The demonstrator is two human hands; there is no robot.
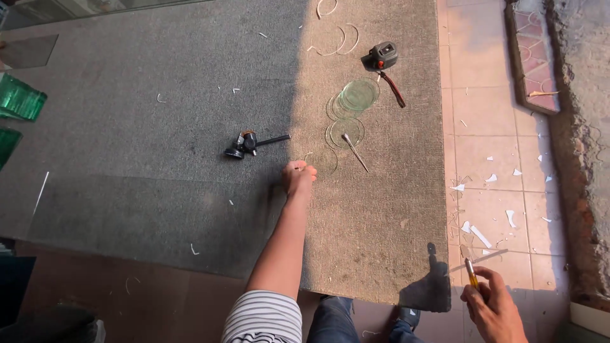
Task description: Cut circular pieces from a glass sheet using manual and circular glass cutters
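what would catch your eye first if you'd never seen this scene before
The stack of round glass discs in the sunlit strip of the grey carpeted table, with a tape measure just beyond it. Next, the left hand closed in a fist on the carpet near the middle, a black-handled suction tool lying just past it. At lower right, the right hand holds a yellow-handled glass cutter over tiles strewn with glass shards.

The person wears a striped short sleeve [264,316] and blue jeans [333,321].

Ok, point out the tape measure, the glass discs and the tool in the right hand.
tape measure [384,54], head view, its black case
glass discs [358,94], head view, top disc's middle
yellow-handled tool [471,274], head view, its handle
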